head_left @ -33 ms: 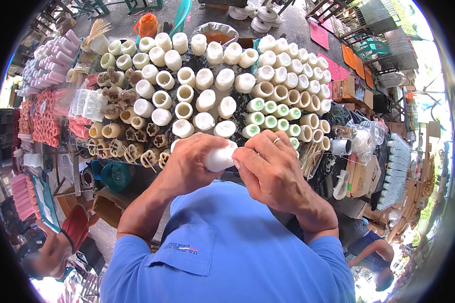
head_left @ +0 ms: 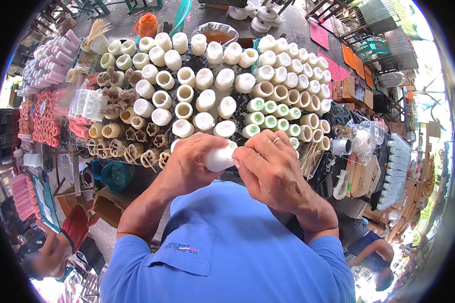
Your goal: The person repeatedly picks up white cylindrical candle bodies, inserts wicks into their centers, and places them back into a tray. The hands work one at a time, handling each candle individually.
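My left hand [head_left: 189, 164] is wrapped round a short, thick white wax candle [head_left: 221, 157], held tilted in front of my chest at the table's near edge. One end of the candle points toward my right hand [head_left: 270, 169]. The thumb and forefinger of that hand are pinched together right at this end; whatever thin thing they grip is too small to make out. Just beyond my hands stand rows of similar white candles [head_left: 203, 121]. My left palm and fingers hide much of the held candle.
Hollow cream wax cylinders [head_left: 184, 93] and small green ones [head_left: 269, 107] crowd the table. Pink pieces [head_left: 45, 121] and brown flower-shaped ones [head_left: 114, 96] lie to the left. Thin sticks [head_left: 313, 159] and plastic bags [head_left: 364, 141] sit at right. Two people are below at either side.
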`<state>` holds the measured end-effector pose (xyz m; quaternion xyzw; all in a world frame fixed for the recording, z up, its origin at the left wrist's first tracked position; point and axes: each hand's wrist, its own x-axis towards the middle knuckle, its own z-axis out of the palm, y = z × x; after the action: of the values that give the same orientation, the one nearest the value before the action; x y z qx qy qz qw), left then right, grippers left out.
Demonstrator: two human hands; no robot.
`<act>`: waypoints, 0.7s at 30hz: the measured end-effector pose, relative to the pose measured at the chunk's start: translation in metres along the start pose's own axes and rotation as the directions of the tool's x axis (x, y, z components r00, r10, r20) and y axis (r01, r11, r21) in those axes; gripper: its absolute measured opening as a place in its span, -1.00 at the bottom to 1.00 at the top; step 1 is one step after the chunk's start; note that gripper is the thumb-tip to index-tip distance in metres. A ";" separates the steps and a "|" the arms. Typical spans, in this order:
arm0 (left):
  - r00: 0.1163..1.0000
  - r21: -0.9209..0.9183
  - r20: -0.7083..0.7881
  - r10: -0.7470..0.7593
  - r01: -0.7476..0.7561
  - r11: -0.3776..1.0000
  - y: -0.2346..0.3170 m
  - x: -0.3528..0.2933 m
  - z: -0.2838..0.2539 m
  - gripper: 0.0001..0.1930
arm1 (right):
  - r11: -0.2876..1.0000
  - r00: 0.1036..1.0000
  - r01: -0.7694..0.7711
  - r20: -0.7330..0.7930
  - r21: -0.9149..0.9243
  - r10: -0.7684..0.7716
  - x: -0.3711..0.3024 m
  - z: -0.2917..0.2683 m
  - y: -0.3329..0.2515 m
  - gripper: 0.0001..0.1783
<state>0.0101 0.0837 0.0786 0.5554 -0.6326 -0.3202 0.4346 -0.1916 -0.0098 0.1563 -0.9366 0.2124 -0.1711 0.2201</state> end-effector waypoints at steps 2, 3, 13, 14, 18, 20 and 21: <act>1.000 0.026 0.002 0.002 -0.002 1.000 -0.002 0.004 0.001 -0.46 | 1.000 1.000 0.004 -0.005 -0.009 -0.004 0.002 0.002 0.004 -0.86; 1.000 0.028 -0.003 0.019 -0.019 0.999 -0.001 0.004 0.001 -0.46 | 1.000 1.000 0.011 -0.012 -0.018 -0.011 0.002 0.002 0.003 -0.87; 0.998 0.079 -0.012 0.068 -0.067 0.995 0.000 0.007 0.003 -0.42 | 0.997 0.998 -0.014 0.054 -0.071 0.017 0.003 0.004 0.001 -0.87; 0.997 0.100 -0.018 0.079 -0.077 0.992 -0.001 0.008 0.004 -0.39 | 0.997 0.998 -0.020 0.063 -0.073 0.025 0.003 0.006 0.002 -0.86; 0.997 0.112 -0.014 0.081 -0.079 0.991 -0.001 0.009 0.005 -0.37 | 0.998 0.998 0.001 0.064 -0.067 0.003 0.002 0.014 0.005 -0.86; 0.995 0.115 -0.029 0.091 -0.087 0.990 -0.002 0.009 0.006 -0.35 | 0.999 0.998 0.028 0.052 -0.047 -0.026 0.004 0.018 0.007 -0.87; 0.998 0.095 -0.016 0.067 -0.065 0.993 -0.001 0.009 0.006 -0.35 | 0.999 0.998 0.032 0.048 -0.033 -0.031 0.003 0.017 0.007 -0.86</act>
<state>0.0052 0.0744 0.0766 0.5572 -0.6608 -0.2699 0.4242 -0.1843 -0.0117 0.1394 -0.9472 0.1952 -0.1486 0.2066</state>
